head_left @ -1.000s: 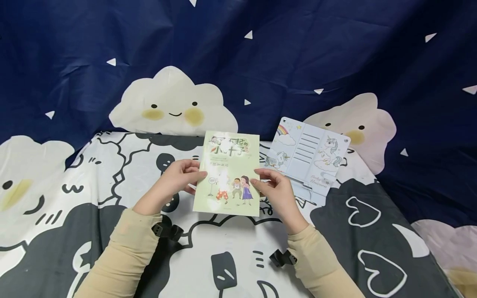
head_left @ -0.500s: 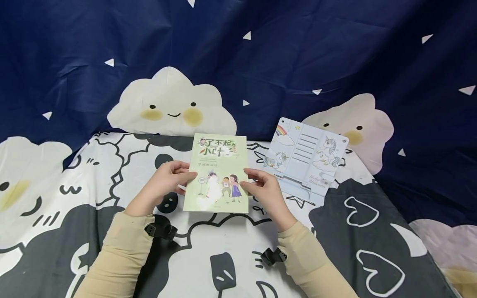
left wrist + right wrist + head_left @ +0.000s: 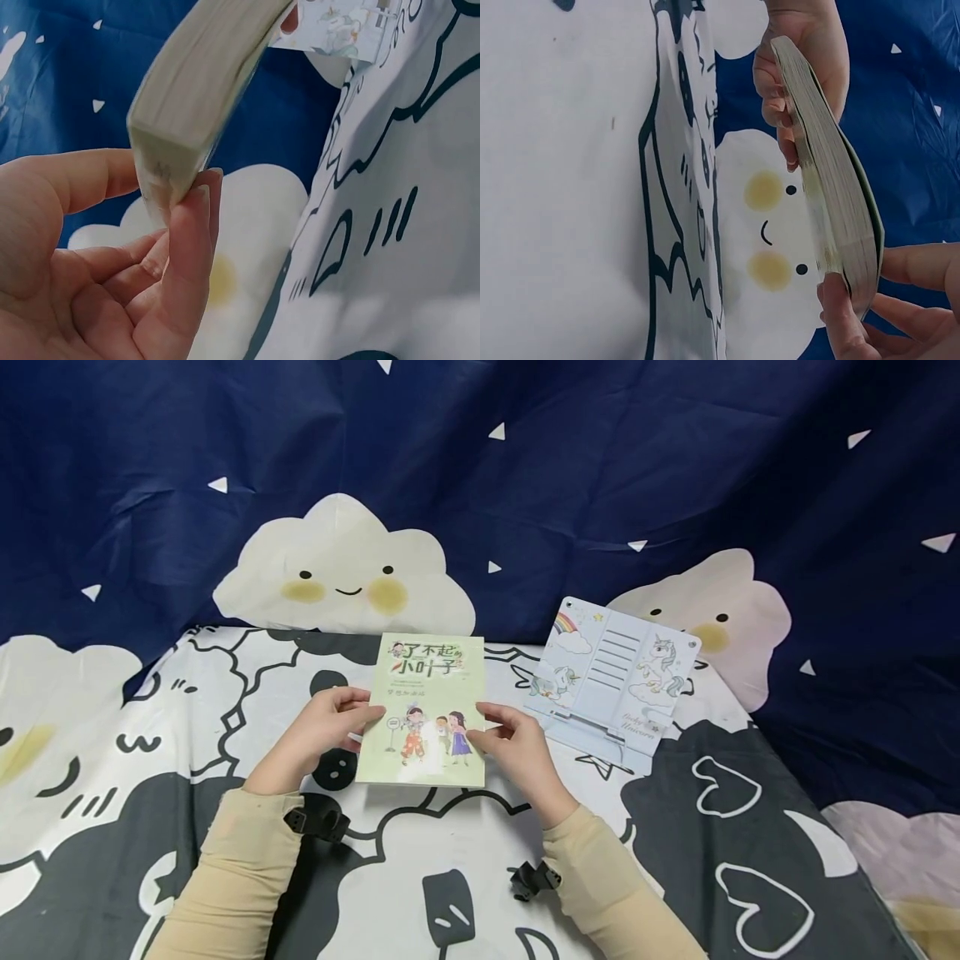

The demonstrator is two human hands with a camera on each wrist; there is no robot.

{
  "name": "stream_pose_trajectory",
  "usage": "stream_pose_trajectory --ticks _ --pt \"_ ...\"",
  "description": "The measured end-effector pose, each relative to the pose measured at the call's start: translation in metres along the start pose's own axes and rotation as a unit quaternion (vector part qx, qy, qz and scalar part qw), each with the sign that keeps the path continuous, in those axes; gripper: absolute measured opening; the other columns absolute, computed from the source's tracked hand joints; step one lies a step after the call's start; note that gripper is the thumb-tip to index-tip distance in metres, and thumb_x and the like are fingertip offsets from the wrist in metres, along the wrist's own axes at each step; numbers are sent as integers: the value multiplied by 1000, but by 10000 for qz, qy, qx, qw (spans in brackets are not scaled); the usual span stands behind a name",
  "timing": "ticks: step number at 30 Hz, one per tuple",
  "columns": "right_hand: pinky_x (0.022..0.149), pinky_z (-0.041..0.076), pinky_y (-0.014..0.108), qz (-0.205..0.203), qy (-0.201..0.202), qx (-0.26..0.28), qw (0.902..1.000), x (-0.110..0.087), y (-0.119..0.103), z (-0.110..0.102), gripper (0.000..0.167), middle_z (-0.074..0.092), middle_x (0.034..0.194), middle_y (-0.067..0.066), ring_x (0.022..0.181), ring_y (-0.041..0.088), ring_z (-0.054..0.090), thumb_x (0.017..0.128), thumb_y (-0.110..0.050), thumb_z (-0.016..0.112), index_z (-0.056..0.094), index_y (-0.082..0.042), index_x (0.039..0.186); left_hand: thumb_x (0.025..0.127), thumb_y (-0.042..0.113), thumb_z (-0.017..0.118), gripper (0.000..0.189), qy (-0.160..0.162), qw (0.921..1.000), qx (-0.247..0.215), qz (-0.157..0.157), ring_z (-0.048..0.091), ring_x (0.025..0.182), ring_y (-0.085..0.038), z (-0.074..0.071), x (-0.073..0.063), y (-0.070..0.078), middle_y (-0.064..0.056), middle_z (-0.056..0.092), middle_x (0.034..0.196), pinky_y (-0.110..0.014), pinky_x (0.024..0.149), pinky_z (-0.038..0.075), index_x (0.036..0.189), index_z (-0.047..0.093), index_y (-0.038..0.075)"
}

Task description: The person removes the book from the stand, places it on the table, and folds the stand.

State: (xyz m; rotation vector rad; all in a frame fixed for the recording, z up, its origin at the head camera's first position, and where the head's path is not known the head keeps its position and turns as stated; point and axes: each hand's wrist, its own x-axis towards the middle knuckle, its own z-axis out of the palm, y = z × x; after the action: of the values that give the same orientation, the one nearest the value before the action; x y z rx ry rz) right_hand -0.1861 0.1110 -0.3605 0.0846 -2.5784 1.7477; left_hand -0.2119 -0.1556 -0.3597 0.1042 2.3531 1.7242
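Note:
A pale green paperback book (image 3: 427, 710), its illustrated front cover facing up toward the head camera, is held between both hands above the patterned cloth. My left hand (image 3: 326, 731) pinches its left edge, thumb on the cover and fingers behind. On the opposite edge my right hand (image 3: 521, 756) grips it the same way. In the left wrist view the book (image 3: 199, 82) shows its thick page block, with fingers bent around a corner. The right wrist view shows the book (image 3: 832, 172) edge-on, pages slightly bowed, and both hands on it.
A light blue unicorn-printed book stand (image 3: 611, 685) with slots lies tilted behind and right of the book. Black-and-white cartoon cloth (image 3: 405, 893) covers the table. A navy curtain (image 3: 562, 485) with clouds and triangles hangs behind. Black wrist cameras (image 3: 536, 881) sit on both sleeves.
Both hands have shifted the book to the left, and its cover glare has moved lower. Their grip stays the same. The book stand has not moved.

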Motion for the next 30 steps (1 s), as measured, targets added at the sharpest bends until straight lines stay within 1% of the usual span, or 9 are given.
stream_pose_trajectory --ticks 6,10,14,17,20,25,26,30 --pt "69 48 20 -47 -52 -167 9998 0 1 7 45 66 128 15 92 19 64 86 -9 75 65 -4 130 96 30 64 52 21 9999 -30 -140 68 79 -12 -5 6 -8 -14 68 108 -33 69 61 134 53 -4" --pt "70 48 20 -16 -157 -146 9998 -1 3 12 49 67 124 15 95 20 62 84 -8 76 63 -4 132 96 28 65 53 -39 9997 -122 -196 68 79 -11 -9 7 -14 -10 69 105 -32 69 61 135 52 -4" --pt "73 49 22 41 -246 -58 9997 0 8 17 52 65 126 15 98 21 61 84 -8 76 62 -4 134 95 28 66 55 -122 9996 -129 -204 68 79 -9 -12 8 -18 -7 70 103 -30 68 60 137 52 -5" --pt "72 48 22 87 -308 -4 9995 2 13 20 53 62 132 16 98 21 60 84 -8 75 61 -5 135 95 27 67 57 -159 9996 -143 -173 69 80 -9 -13 8 -20 -8 71 106 -29 68 60 139 50 -5" --pt "70 47 22 143 -400 23 9991 3 18 22 55 61 132 17 95 19 58 84 -6 75 59 -4 137 95 26 67 57 -143 9996 -170 -191 68 81 -8 -13 9 -22 -12 70 112 -29 68 60 139 50 -5" --pt "70 46 23 281 -548 29 9981 4 21 24 59 61 131 15 93 17 56 83 -4 75 57 -6 139 95 25 67 56 -118 9993 -63 -362 68 81 -8 -12 11 -24 -18 68 119 -30 69 61 139 50 -6" --pt "70 46 23 300 -577 44 9979 4 22 24 60 61 133 14 93 17 57 82 -4 75 57 -6 139 95 24 67 56 -111 9991 -35 -405 68 81 -8 -12 12 -25 -18 67 119 -30 69 61 139 50 -6" --pt "74 47 23 440 -878 193 9950 6 25 25 64 60 136 14 96 18 59 81 -3 76 54 -5 142 96 24 66 56 -96 9987 105 -498 68 80 -8 -12 13 -29 -20 66 121 -29 70 61 140 49 -6"
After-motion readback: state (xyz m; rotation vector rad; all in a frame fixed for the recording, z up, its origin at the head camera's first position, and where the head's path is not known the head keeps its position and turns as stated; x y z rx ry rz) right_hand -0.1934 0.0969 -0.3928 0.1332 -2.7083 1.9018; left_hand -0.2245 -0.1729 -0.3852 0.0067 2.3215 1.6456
